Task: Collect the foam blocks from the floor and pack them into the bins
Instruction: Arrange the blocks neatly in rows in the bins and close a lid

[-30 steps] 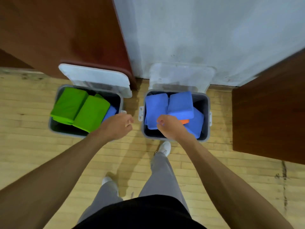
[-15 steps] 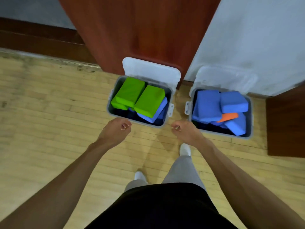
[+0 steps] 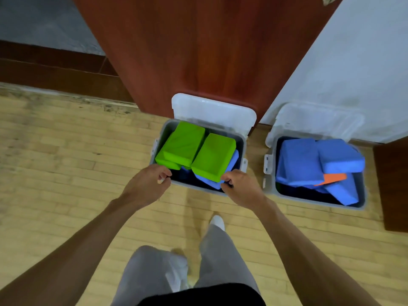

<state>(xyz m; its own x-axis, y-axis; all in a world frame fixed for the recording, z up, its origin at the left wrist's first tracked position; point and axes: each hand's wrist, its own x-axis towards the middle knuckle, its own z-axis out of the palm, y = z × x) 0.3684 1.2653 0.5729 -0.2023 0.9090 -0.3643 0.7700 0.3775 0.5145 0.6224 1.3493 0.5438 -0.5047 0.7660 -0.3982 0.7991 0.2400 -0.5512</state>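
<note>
Pale wooden floor [image 3: 66, 162] is running up to a red-brown door panel [image 3: 198, 51] and a white wall [image 3: 353, 74], and the green-block bin [image 3: 196, 187] is standing on it at the foot of the panel, its white lid [image 3: 212, 111] leaning open against the wood.

Two green foam blocks [image 3: 182, 143] [image 3: 213, 156] are lying side by side on top inside this bin. Their long axes are running from its near rim towards the lid, with the far ends angled slightly rightward. A blue foam block [image 3: 231, 160] is showing from under the right-hand green one.

The left hand [image 3: 148, 184] is grasping the bin's near rim at its left corner, fingers curled. The right hand [image 3: 240, 188] is clenching the same rim at its right corner.

Just to the right of the green-block bin, apart from it, the blue-block bin [image 3: 309, 198] is sitting against the wall with its lid [image 3: 315, 120] open. Blue foam blocks [image 3: 298, 162] are filling it at mixed angles, and an orange block [image 3: 333, 178] is wedged among them, its long axis lying across the bin.

Nearer than the green-block bin, grey trousers [image 3: 216, 250] and a white shoe [image 3: 217, 220] are showing.
</note>
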